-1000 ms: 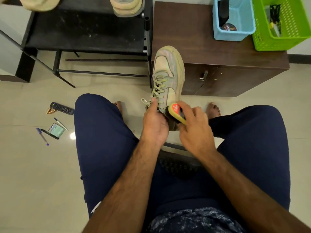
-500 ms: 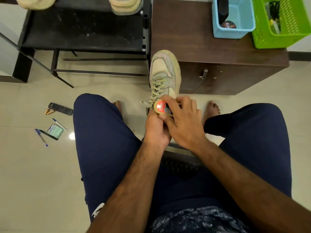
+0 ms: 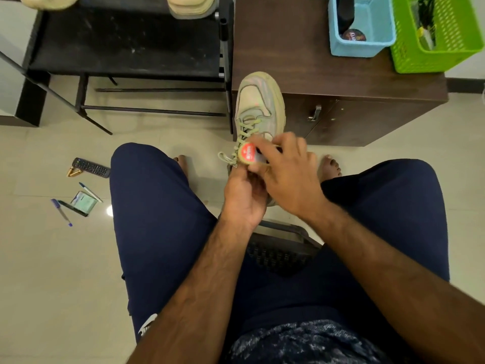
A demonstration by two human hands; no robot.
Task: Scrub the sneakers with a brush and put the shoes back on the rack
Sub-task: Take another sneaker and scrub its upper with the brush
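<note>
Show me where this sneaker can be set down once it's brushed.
The rack shelf has a wide bare stretch nearer than the two shoes. The cabinet top is bare from the rack's post to the blue basket; its right end is crowded by that and the green basket. A remote, pens and a card clutter the floor at left.

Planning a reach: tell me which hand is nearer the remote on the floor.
Left. The left hand grips the sneaker, right of the remote; the right hand, holding the brush, lies farther right.
</note>
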